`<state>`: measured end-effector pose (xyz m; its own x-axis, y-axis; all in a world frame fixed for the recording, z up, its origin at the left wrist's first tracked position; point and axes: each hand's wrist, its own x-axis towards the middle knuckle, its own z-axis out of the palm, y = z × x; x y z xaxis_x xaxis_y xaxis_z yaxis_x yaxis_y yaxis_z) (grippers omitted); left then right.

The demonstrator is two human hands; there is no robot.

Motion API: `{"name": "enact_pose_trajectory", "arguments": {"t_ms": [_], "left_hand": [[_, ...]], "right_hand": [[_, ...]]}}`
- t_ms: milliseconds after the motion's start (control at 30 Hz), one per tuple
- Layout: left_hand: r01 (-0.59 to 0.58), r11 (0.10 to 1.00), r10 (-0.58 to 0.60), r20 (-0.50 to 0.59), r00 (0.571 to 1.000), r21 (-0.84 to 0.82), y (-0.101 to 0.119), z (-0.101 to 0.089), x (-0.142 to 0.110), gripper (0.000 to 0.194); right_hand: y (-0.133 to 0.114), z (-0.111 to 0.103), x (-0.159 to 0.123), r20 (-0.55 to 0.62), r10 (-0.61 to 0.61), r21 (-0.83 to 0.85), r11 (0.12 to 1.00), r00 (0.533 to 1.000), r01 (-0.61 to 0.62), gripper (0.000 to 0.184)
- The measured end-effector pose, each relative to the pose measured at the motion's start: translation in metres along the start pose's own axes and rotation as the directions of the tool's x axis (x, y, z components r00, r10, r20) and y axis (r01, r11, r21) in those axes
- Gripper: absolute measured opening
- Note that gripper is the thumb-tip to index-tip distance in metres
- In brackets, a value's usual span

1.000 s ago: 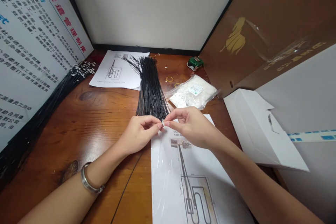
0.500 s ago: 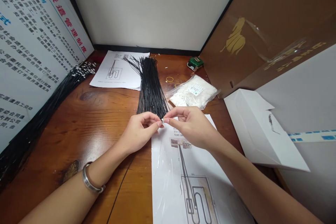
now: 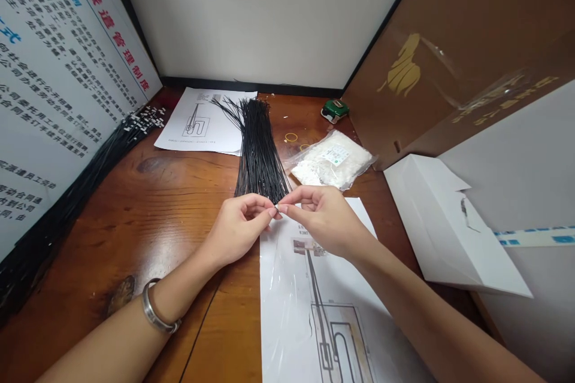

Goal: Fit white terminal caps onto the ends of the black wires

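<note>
My left hand (image 3: 240, 230) and my right hand (image 3: 326, 221) meet fingertip to fingertip just in front of a bundle of thin black wires (image 3: 258, 149). The left thumb and forefinger pinch the end of a black wire. Against it, my right thumb and forefinger press a tiny white connector, now almost hidden by the fingertips. Behind the right hand lies a clear plastic bag (image 3: 335, 158) of small white pieces. A printed drawing sheet (image 3: 287, 299) under a clear cover lies beneath my hands.
Along the left panel runs a pile of black wires with white connectors (image 3: 144, 119) on their ends. At the back are another drawing sheet (image 3: 175, 131), a yellow rubber band (image 3: 291, 137) and a green tape measure (image 3: 335, 109). A white box (image 3: 431, 221) stands right, beside a brown board (image 3: 471, 30).
The fingertips have closed further over the white connector, which shows less than before. Both hands stay in nearly the same place; the view has shifted slightly.
</note>
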<state>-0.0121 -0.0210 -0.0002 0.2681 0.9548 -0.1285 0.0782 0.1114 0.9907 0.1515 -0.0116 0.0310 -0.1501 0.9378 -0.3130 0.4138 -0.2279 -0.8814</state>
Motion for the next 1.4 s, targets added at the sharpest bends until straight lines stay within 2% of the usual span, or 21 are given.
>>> {"name": "enact_pose_trajectory", "arguments": {"t_ms": [233, 433, 767, 1267, 1400], "left_hand": [[-0.027, 1.000, 0.027, -0.035, 0.999, 0.000, -0.0001, 0.0007, 0.0013, 0.012], [-0.038, 0.999, 0.038, -0.025, 0.999, -0.015, 0.0000, 0.0003, 0.0019, 0.014], [-0.038, 0.994, 0.037, -0.006, 0.999, -0.101, 0.0003, -0.0009, 0.0020, 0.016], [-0.037, 0.999, 0.037, -0.001, 0.999, -0.021, -0.0014, -0.0009, 0.0025, 0.014], [-0.029, 0.999, 0.029, -0.016, 0.999, -0.020, 0.0000, -0.0007, 0.0023, 0.014]], "right_hand": [[0.0048, 0.0002, 0.0028, -0.006, -0.054, 0.106, 0.993, 0.999, 0.055, 0.008], [0.0032, -0.0033, 0.0027, -0.046, -0.137, 0.092, 0.986, 0.989, 0.141, 0.009], [0.0020, -0.0003, 0.0002, -0.032, -0.105, 0.074, 0.992, 0.994, 0.107, 0.009], [0.0083, 0.0000, 0.0034, 0.015, -0.012, 0.102, 0.995, 1.000, 0.010, 0.007], [0.0061, -0.0007, 0.0032, 0.001, -0.061, 0.108, 0.992, 0.998, 0.061, 0.008]]}}
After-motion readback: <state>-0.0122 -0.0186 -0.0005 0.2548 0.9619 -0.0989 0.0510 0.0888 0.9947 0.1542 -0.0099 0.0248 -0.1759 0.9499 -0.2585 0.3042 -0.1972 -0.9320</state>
